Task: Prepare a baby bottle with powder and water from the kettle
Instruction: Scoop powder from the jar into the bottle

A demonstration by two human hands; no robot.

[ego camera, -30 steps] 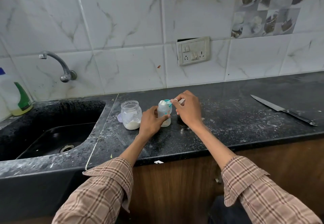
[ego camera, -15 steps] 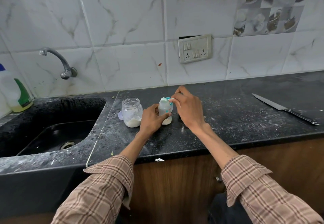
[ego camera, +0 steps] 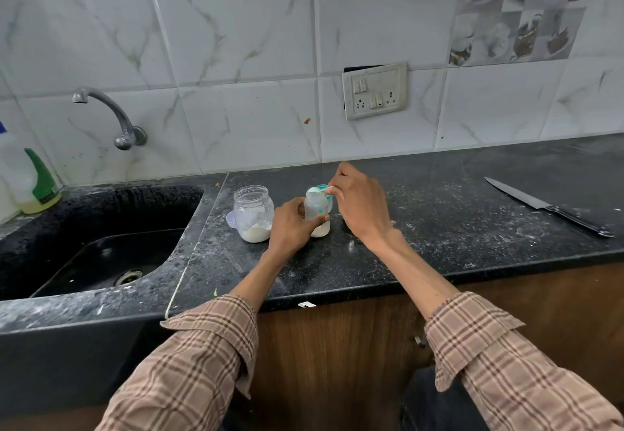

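From the head camera, a person in a checked shirt stands at a black stone counter point(ego camera: 422, 245) dusted with white powder. The left hand point(ego camera: 290, 224) grips a small baby bottle point(ego camera: 316, 209), fingers and thumb curled round its body, and the bottle stands upright on the counter with a shallow layer of pale powder at its bottom. The right hand point(ego camera: 361, 202) pinches the handle of a small teal scoop point(ego camera: 320, 189) between its fingertips, the bowl of the scoop lying over the bottle's open mouth and loaded with white powder. Something teal shows just behind the bottle, partly hidden by the right hand; what it is cannot be told.

Just to the left of the bottle, close to the left hand, stands an open clear jar point(ego camera: 254, 213) with powder heaped in its base and a film of it on the walls. A pale lilac lid point(ego camera: 231, 219) peeks out from behind the jar's left side.

Left of the counter lies a black sink point(ego camera: 101, 255) under a metal tap point(ego camera: 111, 116) set in the marble-look tiled wall. A plastic bottle of yellowish liquid with a green label point(ego camera: 30, 181) stands at the sink's far left corner. A switch and socket plate point(ego camera: 374, 90) is fixed on the wall above the hands. Well apart to the right, a long kitchen knife point(ego camera: 547, 206) with a black handle lies flat on the counter.
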